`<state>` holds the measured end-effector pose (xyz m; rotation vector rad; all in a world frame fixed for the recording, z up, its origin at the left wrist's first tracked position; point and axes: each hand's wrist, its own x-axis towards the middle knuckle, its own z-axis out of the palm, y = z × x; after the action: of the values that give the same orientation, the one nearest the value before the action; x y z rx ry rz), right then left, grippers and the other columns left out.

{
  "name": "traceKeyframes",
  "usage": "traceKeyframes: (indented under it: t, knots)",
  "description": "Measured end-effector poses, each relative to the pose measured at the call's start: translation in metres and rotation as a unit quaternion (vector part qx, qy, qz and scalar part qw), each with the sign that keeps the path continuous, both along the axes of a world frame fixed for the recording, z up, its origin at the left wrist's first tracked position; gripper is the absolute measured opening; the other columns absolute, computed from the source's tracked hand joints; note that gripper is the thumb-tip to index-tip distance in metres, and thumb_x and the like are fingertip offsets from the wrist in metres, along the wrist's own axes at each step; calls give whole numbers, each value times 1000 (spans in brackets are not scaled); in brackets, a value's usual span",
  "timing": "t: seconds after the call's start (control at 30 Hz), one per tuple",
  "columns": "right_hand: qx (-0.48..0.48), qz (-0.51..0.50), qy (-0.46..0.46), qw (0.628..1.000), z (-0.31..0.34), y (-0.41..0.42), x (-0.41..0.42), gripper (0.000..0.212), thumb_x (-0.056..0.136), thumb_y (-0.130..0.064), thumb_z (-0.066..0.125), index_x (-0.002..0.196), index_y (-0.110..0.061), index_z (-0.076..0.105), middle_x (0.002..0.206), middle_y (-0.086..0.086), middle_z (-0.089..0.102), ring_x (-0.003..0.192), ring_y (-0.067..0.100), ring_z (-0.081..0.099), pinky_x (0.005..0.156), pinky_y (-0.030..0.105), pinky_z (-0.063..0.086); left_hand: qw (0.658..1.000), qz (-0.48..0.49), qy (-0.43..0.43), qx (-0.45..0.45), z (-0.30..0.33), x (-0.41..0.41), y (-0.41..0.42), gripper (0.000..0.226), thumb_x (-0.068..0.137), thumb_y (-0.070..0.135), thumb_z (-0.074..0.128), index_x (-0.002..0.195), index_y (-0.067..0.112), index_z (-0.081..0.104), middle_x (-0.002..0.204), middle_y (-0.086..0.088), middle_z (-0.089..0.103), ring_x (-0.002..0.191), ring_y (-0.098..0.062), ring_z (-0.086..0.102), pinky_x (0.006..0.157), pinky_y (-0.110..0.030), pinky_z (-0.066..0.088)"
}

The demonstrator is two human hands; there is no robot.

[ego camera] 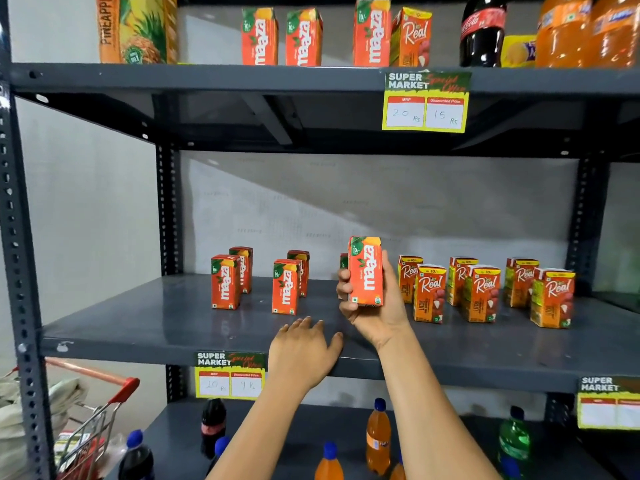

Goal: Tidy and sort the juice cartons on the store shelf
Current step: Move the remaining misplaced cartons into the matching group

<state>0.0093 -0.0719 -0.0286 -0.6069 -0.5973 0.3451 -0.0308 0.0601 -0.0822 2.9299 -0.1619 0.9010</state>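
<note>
My right hand point(375, 306) grips a small orange Maaza carton point(365, 270), held upright just above the middle shelf point(156, 327). Another Maaza carton point(343, 261) peeks out behind it. My left hand point(303, 348) rests flat on the shelf's front edge, fingers apart, holding nothing. To the left stand two pairs of Maaza cartons point(225, 282) point(286, 287), one behind the other. To the right stand several Real litchi cartons point(429, 294) in three short rows. On the top shelf are three Maaza cartons point(259, 36) and one Real carton point(412, 38).
A tall pineapple carton point(136, 27), a cola bottle point(483, 29) and orange soda bottles point(585, 29) share the top shelf. Soda bottles point(378, 434) stand on the lower shelf. Price tags point(426, 100) hang off shelf edges. A red-handled trolley point(100, 420) sits at lower left.
</note>
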Motion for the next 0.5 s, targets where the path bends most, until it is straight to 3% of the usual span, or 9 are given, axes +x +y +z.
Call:
traceKeyframes:
  t: [0.2,0.3,0.4,0.5]
  knots:
    - [-18,-21,-15,1000,0,2,-4,86,57,-57,80,123,-15,44,87,8,61,62,14,61,43,22,50,1000,-3,-7,1,-3,3,0,50,97,51,29,120,20,61,133,-3,56,120,-20,51,96,-29,39]
    - [-43,-83,9,996,2,5,-4,75,65,-54,75,124,-14,50,89,12,67,65,17,65,47,25,54,1000,-11,-19,2,-3,5,1,51,97,51,28,121,20,60,135,-3,55,121,-20,50,97,-30,39]
    - [-119,-156,8,981,6,4,-2,48,91,-50,49,125,-17,52,104,14,71,87,21,68,73,35,56,999,-24,-29,-4,-3,4,0,62,93,54,18,116,19,64,129,-5,60,117,-21,54,95,-31,42]
    - [-218,-251,5,943,6,0,8,46,96,-47,42,132,-19,47,112,4,67,103,17,61,93,37,46,999,-29,-28,-18,-3,3,-1,70,84,56,15,96,18,73,105,-5,71,97,-23,66,81,-34,52]
